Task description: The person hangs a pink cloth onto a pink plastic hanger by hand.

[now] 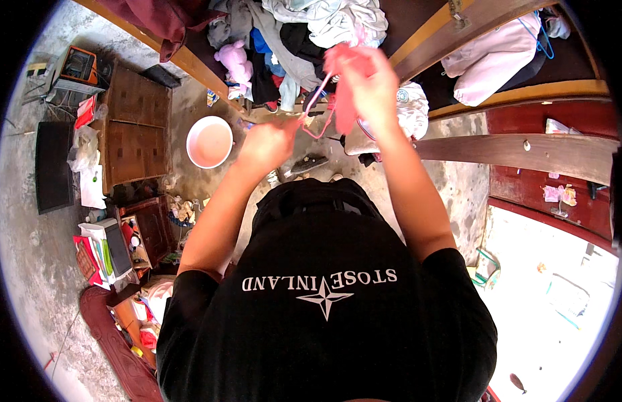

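Observation:
My left hand (266, 145) is closed around one end of a thin pink clothes hanger (315, 98), held in front of my chest. My right hand (376, 84) is higher and farther forward, smeared by motion. Its fingers are closed on a blurred pinkish-red cloth (346, 94), which hangs down beside the hanger. Whether the cloth touches the hanger I cannot tell. Behind both hands, heaped clothes (291, 50) in grey, black, blue and white fill an open wardrobe compartment, with a pink plush toy (235, 63) at its left side.
A white basin (210, 142) with pinkish contents stands on the floor to the left. A dark shoe (309, 163) lies below my hands. Wooden wardrobe doors (518, 149) stick out at the right. Light clothing (495, 63) lies in the right compartment. A brown cabinet (136, 127) stands left.

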Demonstrator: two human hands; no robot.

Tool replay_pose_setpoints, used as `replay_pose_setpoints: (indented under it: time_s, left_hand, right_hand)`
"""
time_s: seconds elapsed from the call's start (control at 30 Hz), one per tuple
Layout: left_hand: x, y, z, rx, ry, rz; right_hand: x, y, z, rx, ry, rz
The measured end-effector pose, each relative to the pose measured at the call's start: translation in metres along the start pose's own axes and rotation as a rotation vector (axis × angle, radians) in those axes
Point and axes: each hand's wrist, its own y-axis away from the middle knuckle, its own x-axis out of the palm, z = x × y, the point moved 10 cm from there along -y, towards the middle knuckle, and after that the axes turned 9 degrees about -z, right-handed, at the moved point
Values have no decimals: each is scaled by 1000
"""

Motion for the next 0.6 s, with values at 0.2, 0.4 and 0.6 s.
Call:
replay_pose_setpoints:
  time_s: [0.2, 0.4, 0.6]
  left_hand:
    - [2, 11, -1, 47, -26, -38]
    - [-13, -21, 8, -140, 149, -131]
    - [-21, -31, 30, -402, 586, -92]
  right_hand:
    - [-13, -23, 15, 53, 176, 69]
    - [52, 65, -1, 164, -199, 476]
    - [37, 60, 49, -330, 214, 474]
